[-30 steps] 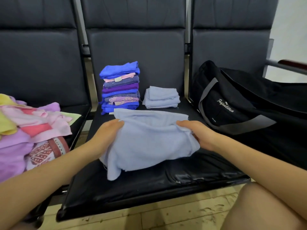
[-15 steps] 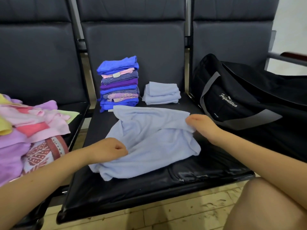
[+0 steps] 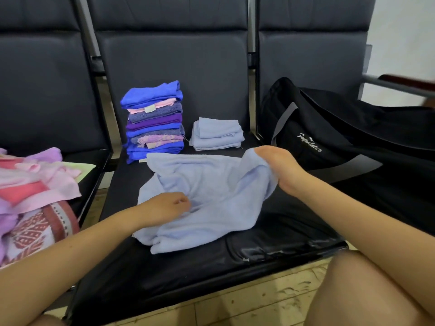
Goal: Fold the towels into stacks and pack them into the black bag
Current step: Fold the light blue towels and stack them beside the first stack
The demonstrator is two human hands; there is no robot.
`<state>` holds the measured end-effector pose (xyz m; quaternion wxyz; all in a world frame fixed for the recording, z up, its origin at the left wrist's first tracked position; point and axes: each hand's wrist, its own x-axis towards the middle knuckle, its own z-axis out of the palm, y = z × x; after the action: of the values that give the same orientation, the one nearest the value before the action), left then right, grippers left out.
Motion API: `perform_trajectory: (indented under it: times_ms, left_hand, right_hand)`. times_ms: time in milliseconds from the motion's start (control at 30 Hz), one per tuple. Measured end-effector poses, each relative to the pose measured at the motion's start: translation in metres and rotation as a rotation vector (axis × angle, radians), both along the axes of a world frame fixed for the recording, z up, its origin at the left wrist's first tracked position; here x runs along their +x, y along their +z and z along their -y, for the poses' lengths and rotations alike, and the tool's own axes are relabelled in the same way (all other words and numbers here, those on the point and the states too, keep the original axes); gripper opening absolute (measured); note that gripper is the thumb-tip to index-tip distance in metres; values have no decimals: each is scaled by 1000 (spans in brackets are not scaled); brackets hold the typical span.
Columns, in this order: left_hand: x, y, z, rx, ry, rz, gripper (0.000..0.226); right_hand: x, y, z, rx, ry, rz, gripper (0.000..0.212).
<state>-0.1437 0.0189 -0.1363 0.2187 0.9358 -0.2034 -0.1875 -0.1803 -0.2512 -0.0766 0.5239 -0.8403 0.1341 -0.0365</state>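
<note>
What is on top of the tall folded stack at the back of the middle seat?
A bright blue towel tops the stack, with a pink one directly beneath. Lower layers show only their front edges.

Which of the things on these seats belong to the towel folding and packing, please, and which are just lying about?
Part of the job:
light blue towel, gripped by left hand and right hand
tall folded stack
small folded stack
unfolded towel pile
black bag

Just there:
patterned red and white cloth
seat
</note>
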Motion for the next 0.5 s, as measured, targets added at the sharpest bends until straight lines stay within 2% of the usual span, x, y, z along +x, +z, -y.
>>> perform_trajectory:
  times_ms: [67, 100, 167, 300, 400, 433, 500]
  left_hand:
    - [0, 1, 12, -224, 45, 32, 24]
    - [-2, 2, 19, -295, 59, 67, 21]
    - [-1, 1, 32, -370, 101, 109, 25]
    - [4, -12, 55, -452, 178, 26, 40]
    - [10, -17, 62, -358, 30, 51, 65]
    - [11, -17, 64, -253, -88, 65, 67]
    - [14, -18, 65, -20, -266, 109, 56]
  right_hand:
    - [-12, -5, -7, 175, 41, 163, 19]
    - [-13, -6, -10, 158, 86, 180, 21]
    - [-8, -14, -13, 94, 151, 106, 22]
    - [-9, -31, 7, -1, 179, -167, 28]
    - [-22, -50, 34, -151, 424, -216, 25]
    - [-26, -53, 39, -194, 476, -214, 26]
    - [-29, -60, 41, -290, 529, -193, 30]
